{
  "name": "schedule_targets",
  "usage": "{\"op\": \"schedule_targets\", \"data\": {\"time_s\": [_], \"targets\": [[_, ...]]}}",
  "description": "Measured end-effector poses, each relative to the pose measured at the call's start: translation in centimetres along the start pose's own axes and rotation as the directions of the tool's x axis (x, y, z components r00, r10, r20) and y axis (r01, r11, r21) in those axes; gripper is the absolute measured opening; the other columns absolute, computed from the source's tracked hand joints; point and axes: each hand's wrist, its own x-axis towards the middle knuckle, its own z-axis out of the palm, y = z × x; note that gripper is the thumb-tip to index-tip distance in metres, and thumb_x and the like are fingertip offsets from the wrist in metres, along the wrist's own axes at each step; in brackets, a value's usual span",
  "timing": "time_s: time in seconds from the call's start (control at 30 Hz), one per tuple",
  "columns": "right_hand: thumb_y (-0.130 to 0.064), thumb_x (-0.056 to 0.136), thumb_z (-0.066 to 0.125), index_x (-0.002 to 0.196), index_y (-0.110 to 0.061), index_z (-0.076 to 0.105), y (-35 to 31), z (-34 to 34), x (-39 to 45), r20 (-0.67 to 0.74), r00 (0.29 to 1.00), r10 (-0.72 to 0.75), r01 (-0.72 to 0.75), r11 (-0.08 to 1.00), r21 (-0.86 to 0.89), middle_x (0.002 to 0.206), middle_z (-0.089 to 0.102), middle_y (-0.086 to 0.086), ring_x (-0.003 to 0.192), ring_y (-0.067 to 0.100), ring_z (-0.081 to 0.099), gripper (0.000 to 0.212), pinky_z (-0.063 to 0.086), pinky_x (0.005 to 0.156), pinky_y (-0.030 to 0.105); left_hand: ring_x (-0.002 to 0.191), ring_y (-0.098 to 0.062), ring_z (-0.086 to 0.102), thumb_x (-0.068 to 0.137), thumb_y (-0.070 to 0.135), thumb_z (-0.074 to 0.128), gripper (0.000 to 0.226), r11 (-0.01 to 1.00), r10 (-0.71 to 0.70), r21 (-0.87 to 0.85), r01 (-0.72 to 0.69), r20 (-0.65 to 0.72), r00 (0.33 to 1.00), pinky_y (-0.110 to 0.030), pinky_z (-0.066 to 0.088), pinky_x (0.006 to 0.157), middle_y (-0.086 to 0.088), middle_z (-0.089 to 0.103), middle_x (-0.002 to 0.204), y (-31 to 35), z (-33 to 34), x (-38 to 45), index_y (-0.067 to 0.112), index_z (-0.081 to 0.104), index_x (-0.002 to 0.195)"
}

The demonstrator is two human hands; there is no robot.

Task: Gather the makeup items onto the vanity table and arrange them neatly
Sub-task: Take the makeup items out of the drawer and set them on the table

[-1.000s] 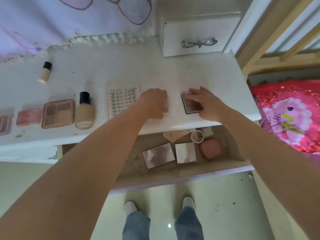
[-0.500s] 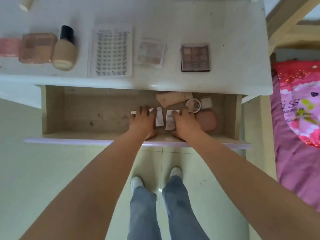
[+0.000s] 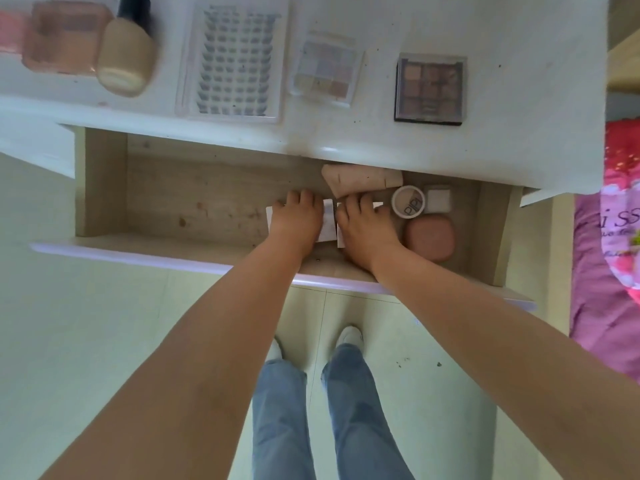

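Both hands reach into the open drawer (image 3: 173, 209) under the white vanity table (image 3: 519, 98). My left hand (image 3: 296, 221) covers a white square palette (image 3: 328, 220), fingers curled over its far edge. My right hand (image 3: 363, 226) grips a second white palette (image 3: 378, 206) beside it. To their right in the drawer lie a beige tube (image 3: 360, 180), a round jar (image 3: 408, 201), a small white square case (image 3: 438, 199) and a pink compact (image 3: 429, 237). On the tabletop lie a dark eyeshadow palette (image 3: 429, 88), a clear palette (image 3: 325, 72), a lash tray (image 3: 235, 60), a foundation bottle (image 3: 124, 53) and a brown palette (image 3: 62, 39).
A bed with a pink cover (image 3: 616, 237) stands close on the right of the vanity. The drawer front (image 3: 138, 258) juts out over the tiled floor (image 3: 104, 341), just ahead of my feet. The left half of the drawer holds nothing.
One second ago my hands rested on two palettes on the tabletop. They let those go and dropped into the drawer onto the two white palettes; my view tilted downward.
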Motion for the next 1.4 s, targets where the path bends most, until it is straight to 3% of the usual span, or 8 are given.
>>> {"op": "schedule_targets", "data": {"time_s": [0.1, 0.27, 0.47, 0.7, 0.8, 0.9, 1.1, 1.4], "targets": [[-0.021, 0.093, 0.039, 0.133, 0.002, 0.019, 0.0, 0.0, -0.1, 0.018, 1.0, -0.009, 0.009, 1.0, -0.027, 0.141, 0.021, 0.027, 0.127, 0.04, 0.027, 0.051, 0.036, 0.094, 0.049, 0.121, -0.036, 0.036, 0.088, 0.006, 0.043, 0.046, 1.0, -0.017, -0.007, 0.017, 0.026, 1.0, -0.042, 0.036, 0.094, -0.02, 0.035, 0.132, -0.2, -0.4, -0.1, 0.001, 0.029, 0.132], [-0.036, 0.096, 0.032, 0.142, -0.009, -0.011, 0.0, 0.5, 0.2, 0.048, 0.998, -0.046, 0.052, 0.989, -0.14, 0.143, 0.015, 0.027, 0.129, 0.041, 0.024, 0.069, 0.036, 0.096, 0.049, 0.12, -0.035, 0.037, 0.087, 0.012, 0.05, 0.048, 0.999, -0.054, 0.006, 0.054, 0.052, 0.997, -0.04, 0.037, 0.093, -0.019, 0.037, 0.13, -1.1, -0.5, -0.4, 0.002, 0.032, 0.13], [-0.043, 0.095, 0.03, 0.144, -0.011, -0.006, 0.7, 0.0, -0.3, 0.087, 0.996, -0.016, 0.02, 0.998, -0.052, 0.145, 0.014, 0.025, 0.13, 0.04, 0.022, 0.068, 0.034, 0.097, 0.049, 0.113, -0.033, 0.041, 0.084, 0.015, 0.056, 0.044, 0.998, -0.07, 0.01, 0.07, 0.018, 0.997, -0.037, 0.04, 0.086, -0.017, 0.042, 0.123, -2.9, -1.5, -1.8, 0.004, 0.04, 0.123], [-0.05, 0.088, 0.042, 0.144, -0.009, 0.009, 4.1, -4.1, -7.1, -0.151, 0.988, 0.037, -0.002, 0.975, 0.224, 0.133, 0.033, 0.024, 0.117, 0.038, 0.038, 0.078, 0.042, 0.09, 0.046, 0.115, -0.033, 0.04, 0.072, 0.038, 0.066, 0.095, 0.985, 0.171, 0.042, -0.166, -0.141, 0.975, -0.04, 0.039, 0.092, -0.018, 0.037, 0.129, -2.0, -6.3, -5.5, 0.003, 0.014, 0.142], [-0.045, 0.082, 0.055, 0.139, -0.001, 0.025, 7.1, -6.9, -9.8, -0.307, 0.941, 0.144, -0.064, 0.964, 0.258, 0.123, 0.042, 0.033, 0.107, 0.044, 0.046, 0.078, 0.047, 0.082, 0.05, 0.085, -0.039, 0.061, 0.049, 0.03, 0.083, 0.093, 0.95, 0.312, 0.106, -0.294, -0.301, 0.901, -0.041, 0.053, 0.07, -0.029, 0.059, 0.101, -0.9, -9.4, -7.0, -0.007, 0.047, 0.126], [-0.037, 0.075, 0.069, 0.131, 0.005, 0.039, 10.8, -8.9, -11.0, -0.459, 0.857, 0.235, -0.138, 0.962, 0.236, 0.109, 0.049, 0.037, 0.092, 0.05, 0.052, 0.076, 0.05, 0.068, 0.052, 0.078, -0.045, 0.062, 0.047, 0.023, 0.084, 0.083, 0.92, 0.389, 0.124, -0.373, -0.428, 0.816, -0.048, 0.054, 0.064, -0.036, 0.06, 0.094, 0.5, -12.0, -6.5, -0.006, 0.055, 0.119], [-0.045, 0.084, 0.053, 0.14, -0.006, 0.024, 17.3, -8.6, -10.4, -0.4, 0.826, 0.398, -0.326, 0.915, 0.238, 0.126, 0.039, 0.03, 0.11, 0.043, 0.041, 0.074, 0.042, 0.084, 0.051, 0.12, -0.035, 0.031, 0.089, 0.041, 0.043, 0.077, 0.921, 0.386, 0.197, -0.337, -0.338, 0.858, -0.042, 0.031, 0.099, -0.023, 0.024, 0.138, 4.3, -15.5, -2.0, 0.014, -0.001, 0.146], [-0.046, 0.075, 0.064, 0.133, -0.02, 0.042, 19.7, -7.2, -6.9, -0.378, 0.879, 0.29, -0.096, 0.885, 0.455, 0.141, 0.037, 0.009, 0.128, 0.027, 0.031, 0.067, 0.027, 0.102, 0.039, 0.119, -0.032, 0.029, 0.087, 0.042, 0.046, 0.077, 0.917, 0.376, 0.246, -0.314, -0.269, 0.887, -0.039, 0.03, 0.1, -0.015, 0.026, 0.133, 6.3, -19.9, 3.7, 0.021, 0.0, 0.145]]}}
